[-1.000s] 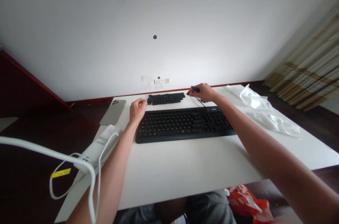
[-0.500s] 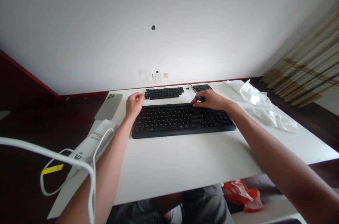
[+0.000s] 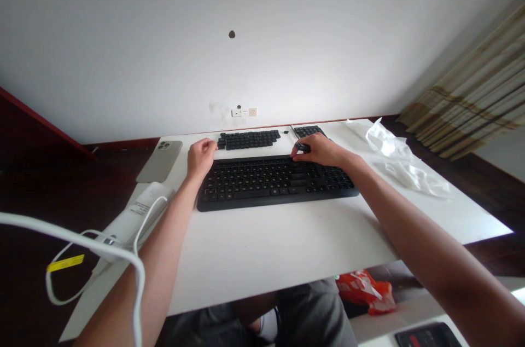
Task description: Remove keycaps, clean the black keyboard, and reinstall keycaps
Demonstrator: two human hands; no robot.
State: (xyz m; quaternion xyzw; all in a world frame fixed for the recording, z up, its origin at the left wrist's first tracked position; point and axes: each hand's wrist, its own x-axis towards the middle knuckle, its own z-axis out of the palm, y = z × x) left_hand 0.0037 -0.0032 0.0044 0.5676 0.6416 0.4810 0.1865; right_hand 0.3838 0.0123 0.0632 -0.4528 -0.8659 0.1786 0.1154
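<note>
A black keyboard (image 3: 246, 202) lies across the white table, with many key positions showing pale centres and no caps. My right hand (image 3: 322, 150) is over its back edge, fingers closed round a small, rounded black tool that looks like a keycap puller (image 3: 302, 147). The tool's lower end is hidden by the fingers. At the keyboard's back left corner is my left hand (image 3: 200, 160), its fingers curled and pinched together; whatever they hold is hidden. Loose black keycaps (image 3: 250, 140) stand in rows just behind the keyboard, beside the left fingertips.
A second group of keycaps (image 3: 307, 131) and one single keycap (image 3: 286, 132) lie at the back. Left are a phone (image 3: 159, 162), a white power strip (image 3: 143, 204) and a looping white cable (image 3: 102, 247). Clear plastic bags (image 3: 418, 180) lie right; a dark device (image 3: 429, 336) is bottom right.
The camera view has shifted slightly, moving the table and objects left in the picture and bringing the dark device into view. Both hands stay at nearly the same spots on the keyboard.
</note>
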